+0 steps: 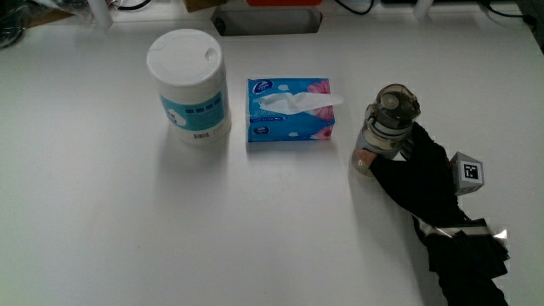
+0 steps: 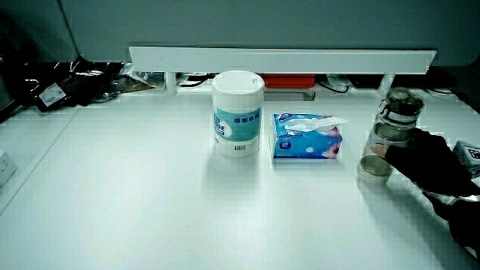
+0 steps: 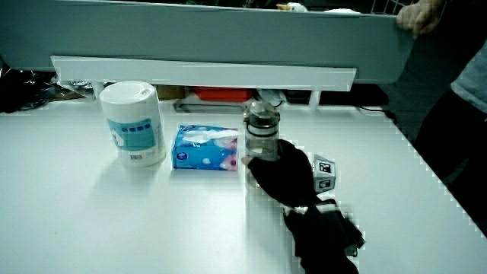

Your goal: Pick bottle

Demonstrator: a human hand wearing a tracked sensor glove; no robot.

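A clear bottle (image 1: 387, 119) with a dark grey cap stands on the white table (image 1: 255, 221) beside a blue tissue box (image 1: 289, 109). The black-gloved hand (image 1: 418, 172) is wrapped around the bottle's lower body from the person's side, with fingertips (image 1: 367, 160) showing at its base. The patterned cube (image 1: 468, 172) sits on the back of the hand. In both side views the bottle (image 2: 394, 120) (image 3: 261, 129) leans slightly in the hand (image 2: 426, 161) (image 3: 283, 173). I cannot tell whether its base touches the table.
A white wipes canister (image 1: 189, 85) with a blue label stands beside the tissue box, away from the bottle. A low white partition (image 2: 281, 58) runs along the table's edge farthest from the person. Dark clutter (image 2: 60, 82) lies at a table corner.
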